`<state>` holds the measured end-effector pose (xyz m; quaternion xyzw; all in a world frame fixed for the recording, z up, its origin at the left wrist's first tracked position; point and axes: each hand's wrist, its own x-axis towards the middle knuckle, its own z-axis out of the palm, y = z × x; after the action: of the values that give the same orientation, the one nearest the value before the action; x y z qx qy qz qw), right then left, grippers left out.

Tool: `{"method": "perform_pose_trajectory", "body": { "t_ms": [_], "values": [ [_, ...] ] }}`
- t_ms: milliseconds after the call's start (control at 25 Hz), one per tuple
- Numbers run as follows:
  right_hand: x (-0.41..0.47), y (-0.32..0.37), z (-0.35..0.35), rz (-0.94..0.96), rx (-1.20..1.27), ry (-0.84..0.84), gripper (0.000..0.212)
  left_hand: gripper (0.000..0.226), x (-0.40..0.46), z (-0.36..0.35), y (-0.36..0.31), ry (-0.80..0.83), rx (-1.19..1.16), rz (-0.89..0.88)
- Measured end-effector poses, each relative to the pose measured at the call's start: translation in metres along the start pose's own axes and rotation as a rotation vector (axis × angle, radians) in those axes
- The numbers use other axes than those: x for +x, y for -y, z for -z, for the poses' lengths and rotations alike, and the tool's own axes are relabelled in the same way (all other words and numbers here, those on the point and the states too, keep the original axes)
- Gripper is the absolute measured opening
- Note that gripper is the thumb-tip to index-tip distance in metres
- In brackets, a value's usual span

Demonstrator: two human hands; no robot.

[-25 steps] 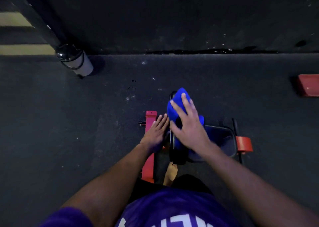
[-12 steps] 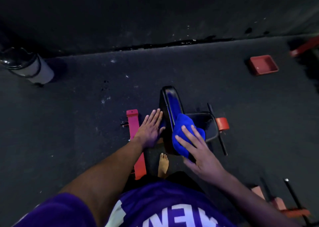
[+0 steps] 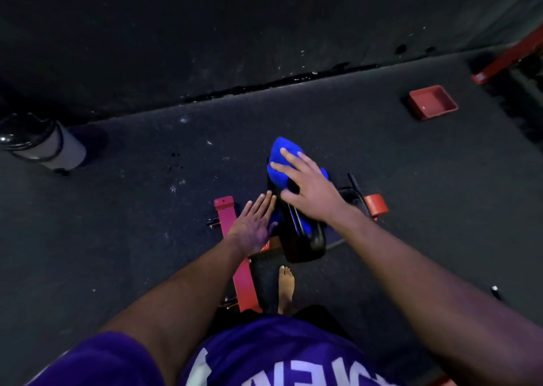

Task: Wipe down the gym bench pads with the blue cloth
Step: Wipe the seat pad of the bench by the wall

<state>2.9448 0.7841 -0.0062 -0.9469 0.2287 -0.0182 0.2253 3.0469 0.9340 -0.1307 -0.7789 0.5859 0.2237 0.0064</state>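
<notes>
A black upright bench pad (image 3: 302,239) stands on a red frame (image 3: 235,239) in the middle of the floor. The blue cloth (image 3: 280,162) is draped over the pad's far, upper end. My right hand (image 3: 308,184) presses flat on the cloth with spread fingers. My left hand (image 3: 254,221) rests with straight fingers against the pad's left side. A second black pad (image 3: 351,196) lies partly hidden behind my right wrist.
Dark rubber floor all round, a dark wall at the back. A white bin with a black lid (image 3: 38,145) stands at the left. A red tray (image 3: 433,102) sits at the right, a red bar (image 3: 505,59) beyond it. My bare foot (image 3: 286,288) is below the pad.
My right hand has pushed the blue cloth from the pad's lower part up to its far top end. My left hand stays against the pad's side.
</notes>
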Motion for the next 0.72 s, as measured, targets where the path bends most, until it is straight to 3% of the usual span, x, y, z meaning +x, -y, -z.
{"method": "perform_pose_trajectory", "body": {
  "t_ms": [240, 400, 560, 720],
  "values": [
    [-0.146, 0.006, -0.015, 0.129, 0.021, 0.032, 0.069, 0.067, 0.005, 0.006, 0.001, 0.068, -0.013, 0.011],
    [-0.075, 0.013, -0.014, 0.029, -0.012, -0.036, 0.065, 0.066, 0.005, 0.012, 0.0, 0.13, 0.027, -0.007],
    [0.025, 0.008, -0.004, -0.116, 0.026, 0.04, 0.065, 0.07, -0.001, 0.04, 0.001, 0.229, 0.034, -0.054],
    [0.003, 0.008, 0.0, -0.132, 0.118, -0.028, 0.062, 0.062, -0.03, 0.069, 0.019, -0.035, -0.087, -0.103]
  ]
}}
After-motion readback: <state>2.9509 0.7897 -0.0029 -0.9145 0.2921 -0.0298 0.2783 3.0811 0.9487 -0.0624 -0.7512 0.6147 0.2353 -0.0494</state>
